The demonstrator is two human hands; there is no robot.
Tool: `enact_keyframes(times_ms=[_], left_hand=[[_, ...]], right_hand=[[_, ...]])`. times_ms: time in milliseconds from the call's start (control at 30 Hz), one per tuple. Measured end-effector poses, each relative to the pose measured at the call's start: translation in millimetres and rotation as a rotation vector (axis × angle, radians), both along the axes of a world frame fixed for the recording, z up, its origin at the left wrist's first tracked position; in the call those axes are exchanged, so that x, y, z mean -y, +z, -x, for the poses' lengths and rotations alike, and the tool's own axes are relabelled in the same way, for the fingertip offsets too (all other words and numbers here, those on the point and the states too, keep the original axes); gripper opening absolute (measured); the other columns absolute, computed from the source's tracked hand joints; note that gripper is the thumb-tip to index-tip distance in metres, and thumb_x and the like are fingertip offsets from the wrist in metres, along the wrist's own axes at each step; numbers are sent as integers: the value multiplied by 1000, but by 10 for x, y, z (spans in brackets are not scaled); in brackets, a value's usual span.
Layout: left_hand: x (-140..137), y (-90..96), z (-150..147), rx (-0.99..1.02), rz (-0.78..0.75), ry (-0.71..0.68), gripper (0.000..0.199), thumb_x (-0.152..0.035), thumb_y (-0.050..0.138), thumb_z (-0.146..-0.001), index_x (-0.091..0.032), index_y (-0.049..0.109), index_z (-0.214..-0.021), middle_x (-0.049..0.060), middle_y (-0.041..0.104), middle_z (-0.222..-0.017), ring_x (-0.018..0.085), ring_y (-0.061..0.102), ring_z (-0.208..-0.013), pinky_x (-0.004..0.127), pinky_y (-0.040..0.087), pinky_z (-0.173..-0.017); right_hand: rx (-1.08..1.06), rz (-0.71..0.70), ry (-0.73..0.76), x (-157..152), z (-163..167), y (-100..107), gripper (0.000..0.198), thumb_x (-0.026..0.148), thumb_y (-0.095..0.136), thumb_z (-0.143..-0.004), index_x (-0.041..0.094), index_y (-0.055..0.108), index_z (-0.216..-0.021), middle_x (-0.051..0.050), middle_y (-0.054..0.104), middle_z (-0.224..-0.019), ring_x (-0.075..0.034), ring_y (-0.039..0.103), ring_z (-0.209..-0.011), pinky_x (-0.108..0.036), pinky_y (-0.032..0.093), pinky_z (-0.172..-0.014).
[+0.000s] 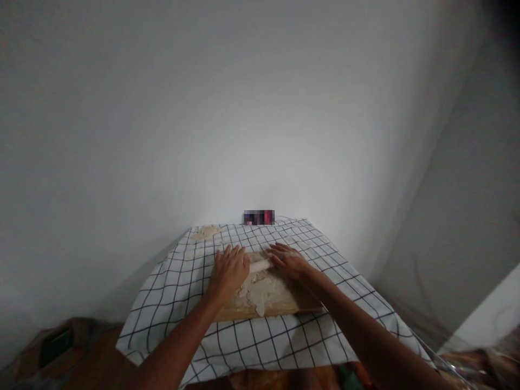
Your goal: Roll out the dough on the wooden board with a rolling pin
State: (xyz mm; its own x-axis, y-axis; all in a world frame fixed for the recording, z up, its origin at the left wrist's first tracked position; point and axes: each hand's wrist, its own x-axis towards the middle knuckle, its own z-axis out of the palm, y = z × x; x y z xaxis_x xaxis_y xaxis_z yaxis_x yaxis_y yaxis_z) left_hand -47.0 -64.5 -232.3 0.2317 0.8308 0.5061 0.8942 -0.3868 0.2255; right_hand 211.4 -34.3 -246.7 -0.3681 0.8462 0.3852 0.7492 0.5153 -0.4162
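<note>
A pale rolling pin [260, 265] lies crosswise over a wooden board [239, 313], its middle showing between my hands. Flat across the pin's left part rests my left hand [232, 265], palm down with the fingers stretched forward. My right hand [287, 259] lies over the right part in the same way, fingers extended and pointing inward. Both pin ends are hidden under the hands. Nearer to me on the board is thin, ragged dough [259, 298], with a tongue of it reaching toward the front edge.
A white cloth with a black grid [162, 295] covers the table. A flat pale piece, perhaps dough [206, 233], lies at the back left corner. A small blurred-out dark object [259, 218] stands against the wall [260, 108] behind.
</note>
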Motion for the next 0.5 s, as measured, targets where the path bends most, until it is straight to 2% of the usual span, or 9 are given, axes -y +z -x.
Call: enact_keyframes(times_ms=[133, 267, 400, 500], left_hand=[[-298, 93, -3, 26, 33, 61, 33, -30, 55, -106, -20, 77, -128, 20, 73, -143, 41, 55, -143, 63, 29, -126], [-504, 155, -5, -14, 135, 141, 30, -29, 52, -107, -19, 78, -118, 18, 77, -134, 37, 62, -132, 57, 39, -118], [-641, 183, 14, -16, 239, 182, 32, -32, 51, -106, -17, 78, -112, 21, 77, -130, 39, 64, -129, 56, 42, -113], [-687, 181, 21, -2, 274, 200, 33, -34, 50, -106, -18, 79, -111, 21, 76, -131, 39, 65, -129, 55, 43, -112]], right_hand=[[92, -17, -92, -349, 176, 11, 39, 42, 45, -113, 31, 79, -128, -7, 76, -142, -29, 63, -140, -48, 42, -121], [123, 23, -146, -611, 277, 59, 35, 41, 47, -111, 32, 81, -111, -4, 80, -131, -28, 68, -126, -45, 49, -108], [130, 57, -194, -722, 319, 68, 38, 40, 45, -110, 29, 81, -107, -7, 81, -127, -29, 72, -115, -45, 51, -99], [167, 69, -199, -711, 324, 92, 40, 37, 42, -110, 28, 82, -109, -9, 80, -132, -31, 72, -117, -46, 51, -98]])
